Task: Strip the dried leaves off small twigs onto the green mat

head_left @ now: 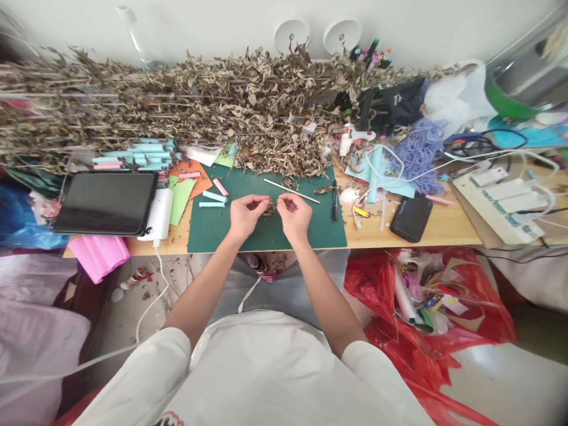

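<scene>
Both hands work over a dark green cutting mat (208, 228) near the table's front edge. My left hand (245, 214) is closed, thumb and fingers pinched beside small brown bits of dried leaf (270, 208). Facing it, my right hand (296, 216) is closed in a pinch too; whatever the fingertips hold is too small to make out. Just beyond them lies a thin wooden stick (291, 191). Blue paper rolls (213, 200) and a pink paper roll (220, 187) rest left of my hands. A black pen (335, 201) lies at the mat's right side.
Dried leafy stalks (177, 100) are heaped along the back. At left are a tablet (106, 202) and a white power bank (156, 219). At right sit a glue gun (355, 139), purple yarn (419, 154), a black phone (412, 218) and a power strip (501, 207). Red bags (373, 278) stand below.
</scene>
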`<act>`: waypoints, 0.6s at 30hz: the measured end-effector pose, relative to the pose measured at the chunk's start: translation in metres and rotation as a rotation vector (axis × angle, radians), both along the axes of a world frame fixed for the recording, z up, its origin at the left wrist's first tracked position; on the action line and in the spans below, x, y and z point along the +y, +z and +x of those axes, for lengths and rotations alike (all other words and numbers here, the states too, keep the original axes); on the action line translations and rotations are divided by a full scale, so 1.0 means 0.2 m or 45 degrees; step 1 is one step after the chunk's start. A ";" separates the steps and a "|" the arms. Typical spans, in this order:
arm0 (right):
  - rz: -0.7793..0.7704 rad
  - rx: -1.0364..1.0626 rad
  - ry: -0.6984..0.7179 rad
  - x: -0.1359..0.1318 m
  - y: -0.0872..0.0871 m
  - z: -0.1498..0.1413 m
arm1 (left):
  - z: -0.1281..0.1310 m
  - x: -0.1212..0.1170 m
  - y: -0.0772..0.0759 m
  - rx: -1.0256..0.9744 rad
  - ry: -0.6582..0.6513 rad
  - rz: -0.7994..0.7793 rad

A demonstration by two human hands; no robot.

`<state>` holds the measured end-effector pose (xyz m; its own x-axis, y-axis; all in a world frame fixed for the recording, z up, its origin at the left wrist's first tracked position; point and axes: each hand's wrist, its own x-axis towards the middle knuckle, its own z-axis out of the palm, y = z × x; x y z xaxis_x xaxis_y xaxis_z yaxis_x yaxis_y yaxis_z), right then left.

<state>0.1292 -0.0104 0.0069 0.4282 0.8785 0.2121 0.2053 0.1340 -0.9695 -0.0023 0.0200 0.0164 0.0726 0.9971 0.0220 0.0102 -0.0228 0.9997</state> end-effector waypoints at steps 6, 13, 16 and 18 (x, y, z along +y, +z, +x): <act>0.060 -0.112 0.162 -0.02 0.04 0.02 | 0.00 0.03 -0.01 -0.049 0.010 -0.069; 0.096 -0.358 0.237 -0.04 0.06 0.02 | 0.00 0.01 0.03 -0.078 -0.114 -0.112; 0.065 -0.414 0.236 -0.04 0.05 0.03 | -0.01 0.01 0.04 -0.052 -0.141 -0.087; 0.075 -0.436 0.217 -0.04 0.06 0.04 | -0.02 0.01 0.04 -0.024 -0.157 -0.078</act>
